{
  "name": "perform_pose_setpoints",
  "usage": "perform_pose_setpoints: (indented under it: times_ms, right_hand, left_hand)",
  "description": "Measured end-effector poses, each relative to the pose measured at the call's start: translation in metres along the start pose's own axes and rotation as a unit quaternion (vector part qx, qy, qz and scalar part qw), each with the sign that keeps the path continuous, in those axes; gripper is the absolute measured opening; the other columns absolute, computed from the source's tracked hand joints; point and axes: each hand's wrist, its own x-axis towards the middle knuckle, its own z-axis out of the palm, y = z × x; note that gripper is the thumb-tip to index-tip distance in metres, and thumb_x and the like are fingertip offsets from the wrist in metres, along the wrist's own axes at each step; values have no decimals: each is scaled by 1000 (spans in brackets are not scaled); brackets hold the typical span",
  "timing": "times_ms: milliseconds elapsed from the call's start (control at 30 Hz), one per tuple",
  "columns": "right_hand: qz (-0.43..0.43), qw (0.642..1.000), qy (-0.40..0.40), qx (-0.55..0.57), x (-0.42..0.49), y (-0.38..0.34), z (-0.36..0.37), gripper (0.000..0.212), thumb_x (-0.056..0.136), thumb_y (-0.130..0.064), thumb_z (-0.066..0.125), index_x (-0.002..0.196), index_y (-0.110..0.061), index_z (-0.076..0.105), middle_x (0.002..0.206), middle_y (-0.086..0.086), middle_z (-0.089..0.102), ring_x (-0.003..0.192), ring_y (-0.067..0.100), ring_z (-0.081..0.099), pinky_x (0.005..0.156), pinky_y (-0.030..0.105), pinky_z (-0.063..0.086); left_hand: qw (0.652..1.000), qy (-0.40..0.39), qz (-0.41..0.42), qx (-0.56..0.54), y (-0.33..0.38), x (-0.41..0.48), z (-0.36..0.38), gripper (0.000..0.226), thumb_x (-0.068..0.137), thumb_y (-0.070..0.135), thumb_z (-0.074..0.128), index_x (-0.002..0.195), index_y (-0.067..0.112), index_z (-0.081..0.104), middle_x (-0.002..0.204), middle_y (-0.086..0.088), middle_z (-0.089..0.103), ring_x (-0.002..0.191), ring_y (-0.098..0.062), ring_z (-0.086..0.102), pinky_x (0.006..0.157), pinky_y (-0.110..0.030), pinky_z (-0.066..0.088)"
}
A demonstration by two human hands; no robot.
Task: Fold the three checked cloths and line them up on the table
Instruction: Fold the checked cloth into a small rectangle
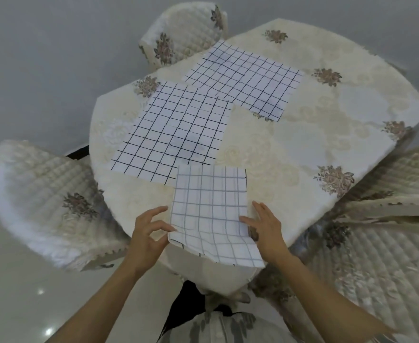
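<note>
Nearest checked cloth [209,214], folded once, pale side up, lies at the near table [302,154] edge, its near end hanging over. Left hand [149,231] at its left edge, fingers spread, thumb touching the near-left corner, gripping nothing. Right hand [265,231] flat and wide on the cloth's right edge. Middle cloth [173,132] spread flat, just beyond on the left, near corner tucked under the folded one. Far cloth [245,80] flat, overlapping it. Quilted chairs left [45,204], far [186,30], right [389,243].
</note>
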Motion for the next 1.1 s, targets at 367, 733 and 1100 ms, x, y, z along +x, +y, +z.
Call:
perform_pose_setpoints:
  times_ms: [367,733,1100]
  right_hand:
    - [58,998,31,24,10,-11,4,42,74,-33,80,115,-30,70,149,10,40,138,35,35,104,55,38]
    - [223,972,72,-14,21,-37,5,20,81,-36,70,69,-29,56,149,6,40,141,33,27,100,47,37]
    - [272,962,37,12,34,-53,1,39,90,-36,63,55,-32,46,162,2,12,148,21,4,113,43,22]
  left_hand:
    - [999,-42,-23,-20,-11,37,-13,7,80,25,77,80,24,70,130,20,56,127,-2,38,102,-20,30]
    - [997,-64,-38,-37,-20,112,-13,17,80,27,76,68,26,65,119,17,59,121,-11,47,104,-42,38]
    - [975,-70,-156,139,-30,124,9,48,66,65,72,88,23,72,144,9,46,134,-18,35,102,-51,35]
